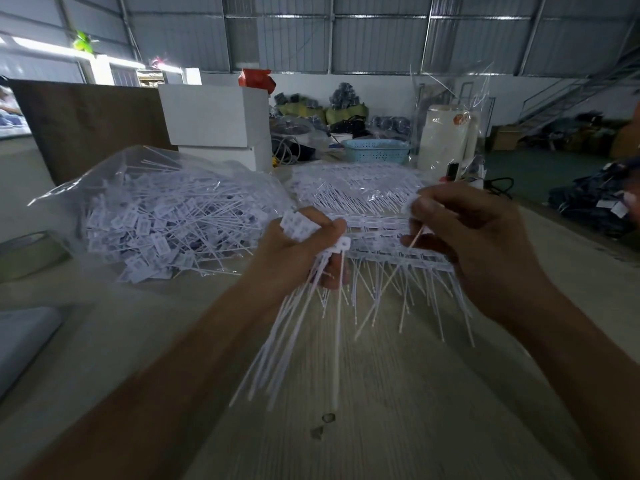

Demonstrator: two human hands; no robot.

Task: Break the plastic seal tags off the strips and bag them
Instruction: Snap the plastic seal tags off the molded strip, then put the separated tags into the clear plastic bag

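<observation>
Seal tags hang in a bundle clenched in my left hand above the table. My right hand pinches one tag over the strips; the bag lies left.

tags: white matt plastic | bag: clear glossy film | table: pale woodgrain

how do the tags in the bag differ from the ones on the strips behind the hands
The tags in the clear bag are loose and jumbled, tails pointing every way; the tags on the strips are joined in rows, tails hanging parallel like a comb. The bagged ones are heaped; the strips lie flat on the table. Both are white.
</observation>
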